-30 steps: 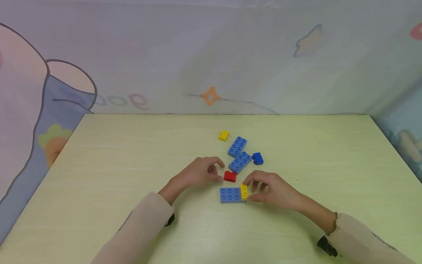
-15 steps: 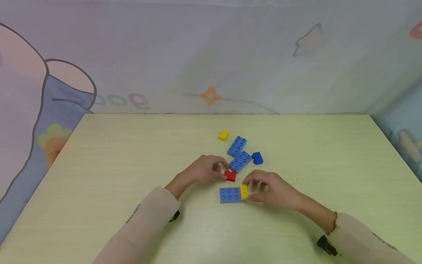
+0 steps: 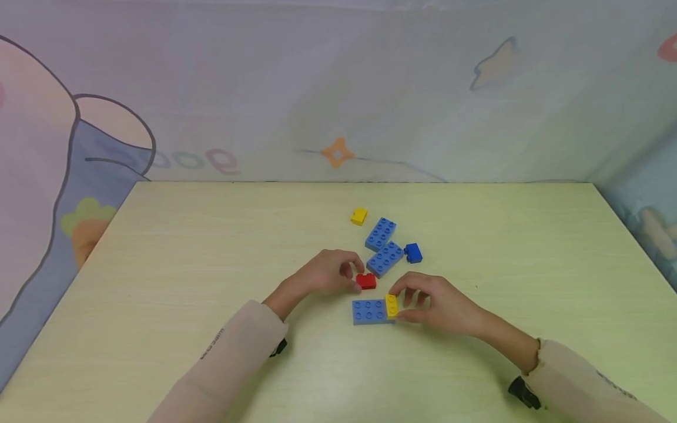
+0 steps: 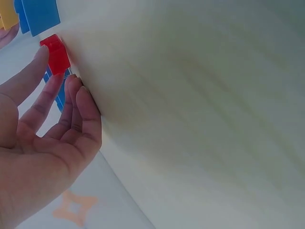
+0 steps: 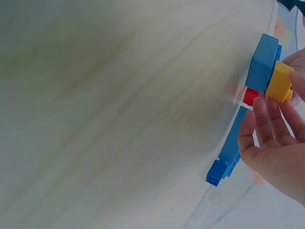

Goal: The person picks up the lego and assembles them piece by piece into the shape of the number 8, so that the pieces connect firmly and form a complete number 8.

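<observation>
Head view: on the counter point(image 3: 185, 235), about midway between its left and right edges, the left grip point(image 3: 329, 273) now pinches the red brick point(image 3: 366, 281). A second earlier its thumb and fingertips stood apart from this brick, which has since shifted slightly toward the counter's left edge. The right grip point(image 3: 436, 299) has stayed in place, pinching the front yellow brick point(image 3: 391, 306) on the end of the front blue brick point(image 3: 368, 312) that faces the right edge. Farther back lie 5 untouched pieces less 1: the middle blue brick point(image 3: 385, 259), the far blue brick point(image 3: 381, 234), the dark-blue brick point(image 3: 413, 253) on the side of the right edge, and the rear yellow brick point(image 3: 359, 216), nearest the far edge.

Left wrist view: thumb and index finger are parted only by the red brick between them; the other fingers hold nothing. A gap separates this brick from the front blue brick.

Right wrist view: the front yellow brick fills the narrow opening between thumb and fingertip. Whether it is pressed fully down cannot be told.

Judged from the change, both grips are now occupied, with 1 small brick each; the red brick appears not yet joined to anything.
</observation>
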Tool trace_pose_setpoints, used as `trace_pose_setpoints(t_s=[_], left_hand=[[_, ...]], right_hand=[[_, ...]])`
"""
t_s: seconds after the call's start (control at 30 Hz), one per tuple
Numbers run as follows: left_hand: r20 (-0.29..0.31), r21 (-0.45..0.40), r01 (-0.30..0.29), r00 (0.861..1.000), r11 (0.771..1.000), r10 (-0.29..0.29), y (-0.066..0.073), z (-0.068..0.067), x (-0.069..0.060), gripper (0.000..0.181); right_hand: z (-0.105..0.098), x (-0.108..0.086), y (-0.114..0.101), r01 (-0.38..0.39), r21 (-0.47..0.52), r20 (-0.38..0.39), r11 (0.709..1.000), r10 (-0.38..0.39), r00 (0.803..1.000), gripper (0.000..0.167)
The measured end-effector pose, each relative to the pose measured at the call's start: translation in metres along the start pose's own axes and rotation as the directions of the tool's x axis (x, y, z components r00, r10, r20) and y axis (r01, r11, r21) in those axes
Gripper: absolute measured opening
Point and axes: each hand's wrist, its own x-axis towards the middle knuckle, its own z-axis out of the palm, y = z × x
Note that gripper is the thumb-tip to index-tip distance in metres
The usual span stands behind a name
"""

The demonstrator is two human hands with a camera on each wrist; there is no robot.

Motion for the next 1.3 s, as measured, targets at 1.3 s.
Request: trace_pose_setpoints(t_s=[1.3], left_hand=[[-0.157, -0.109, -0.12, 0.982, 0.987, 0.102, 0.001, 0.012, -0.049, 0.023]], right_hand=[[0.0, 0.0, 0.0, -0.012, -0.002, 0.002, 1.0, 0.012, 1.0, 0.028]])
